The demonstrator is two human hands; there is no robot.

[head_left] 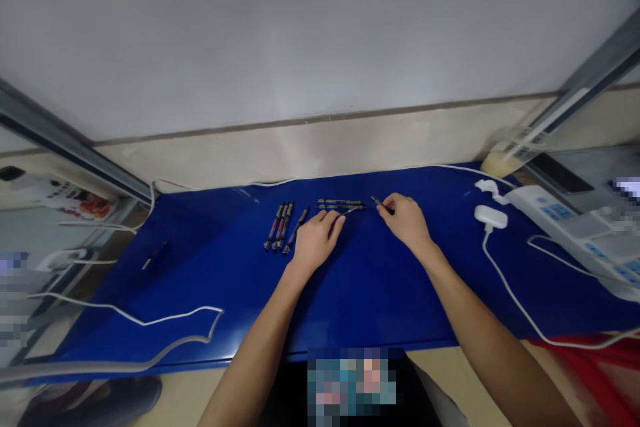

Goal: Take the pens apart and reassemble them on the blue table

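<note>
My left hand point(319, 238) is closed on a thin pen refill point(352, 209), whose pale tip points right, toward my other hand. My right hand point(407, 219) pinches a short dark pen barrel point(376, 202), its end pointing left. A gap separates the two pieces. Just beyond my left fingers, dark pens point(340, 203) lie sideways on the blue table point(375, 280). Several more pens point(283, 225) with black grips and some red marks lie side by side to the left of that hand, and one slanted pen point(302, 219) is nearest to it.
A small dark pen-like piece point(155, 255) lies far left. White cables point(165, 317) cross the left side. On the right are a white charger case point(491, 217) with its cable, a crumpled tissue point(493, 190) and a white power strip point(575, 233). A wall point(310, 153) closes the back.
</note>
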